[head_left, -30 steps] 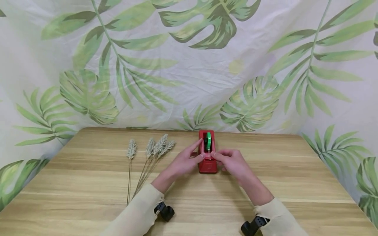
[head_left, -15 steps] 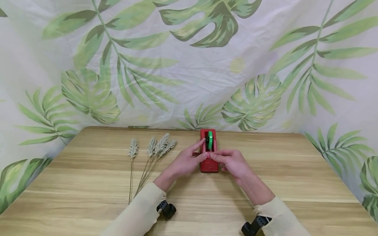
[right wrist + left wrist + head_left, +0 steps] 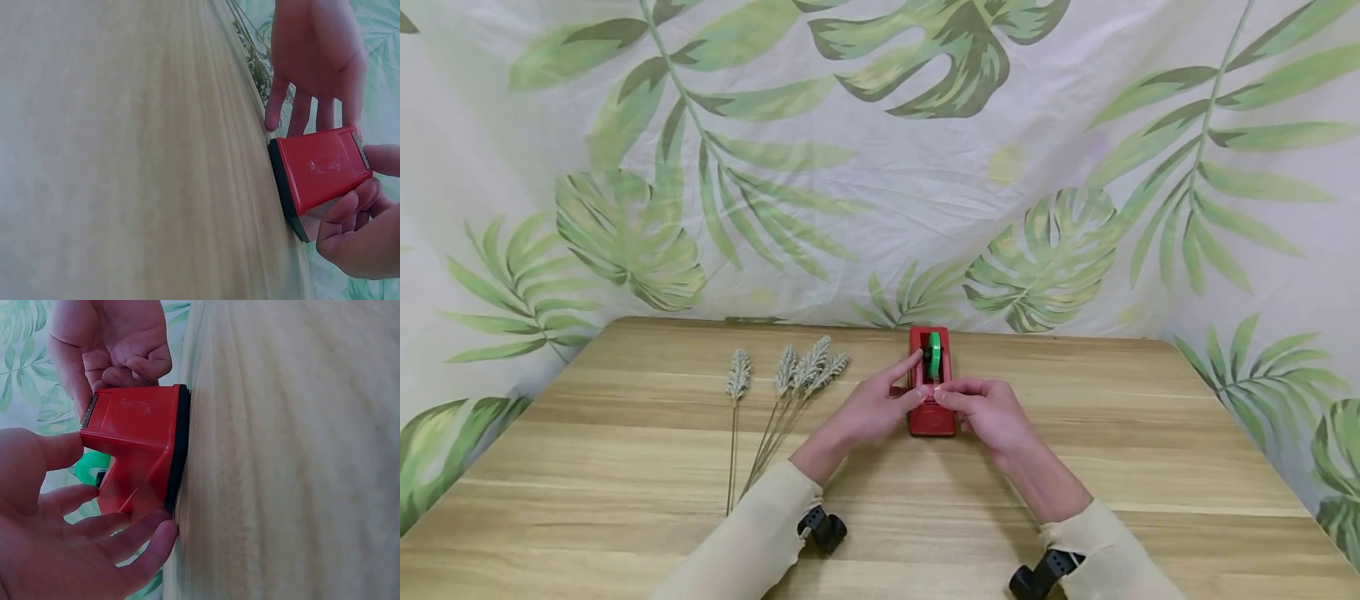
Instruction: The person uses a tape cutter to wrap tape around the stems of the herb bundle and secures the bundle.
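A red plastic tape dispenser with a black base (image 3: pixel 932 422) stands upright at the far edge of the pale wood-grain table (image 3: pixel 925 525), a bright green tape roll (image 3: pixel 935 356) seated inside. The left hand (image 3: pixel 872 408) lays spread fingers along its left side, thumb beside the serrated cutter (image 3: pixel 89 412), probably to steady it. The right hand (image 3: pixel 994 414) bends its fingers by that cutter, apparently where tape would emerge; whether they pinch any, I cannot tell. Grey-green plumed stems (image 3: pixel 811 367) lie leftward, perhaps to leave working room.
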A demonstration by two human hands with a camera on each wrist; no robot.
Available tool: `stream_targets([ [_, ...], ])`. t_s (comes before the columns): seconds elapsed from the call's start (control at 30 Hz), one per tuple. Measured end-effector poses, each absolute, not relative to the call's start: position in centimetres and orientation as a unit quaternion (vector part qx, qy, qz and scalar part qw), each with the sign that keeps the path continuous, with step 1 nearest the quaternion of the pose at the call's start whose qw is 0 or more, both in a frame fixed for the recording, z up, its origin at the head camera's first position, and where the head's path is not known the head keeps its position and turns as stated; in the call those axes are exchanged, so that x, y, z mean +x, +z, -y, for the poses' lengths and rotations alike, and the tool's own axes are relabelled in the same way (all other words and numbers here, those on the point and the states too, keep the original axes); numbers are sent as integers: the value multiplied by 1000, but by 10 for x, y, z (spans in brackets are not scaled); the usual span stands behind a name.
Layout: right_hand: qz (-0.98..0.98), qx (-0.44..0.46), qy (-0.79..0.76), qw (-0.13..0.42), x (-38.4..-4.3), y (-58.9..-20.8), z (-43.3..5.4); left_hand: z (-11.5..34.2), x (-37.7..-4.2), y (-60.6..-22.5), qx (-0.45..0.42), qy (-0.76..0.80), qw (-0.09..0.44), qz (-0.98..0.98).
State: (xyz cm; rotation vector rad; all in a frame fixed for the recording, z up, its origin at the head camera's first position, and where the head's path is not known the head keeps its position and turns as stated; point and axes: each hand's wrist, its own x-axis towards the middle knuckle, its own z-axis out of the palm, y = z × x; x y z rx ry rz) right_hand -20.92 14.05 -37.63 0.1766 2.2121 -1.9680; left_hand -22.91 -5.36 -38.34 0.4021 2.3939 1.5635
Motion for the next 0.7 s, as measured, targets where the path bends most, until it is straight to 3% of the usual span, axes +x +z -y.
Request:
stream_targets([
  [0.7,-760,43,-644,84,-203,-368,-140,53,-229,-383,131,539,131,-822],
])
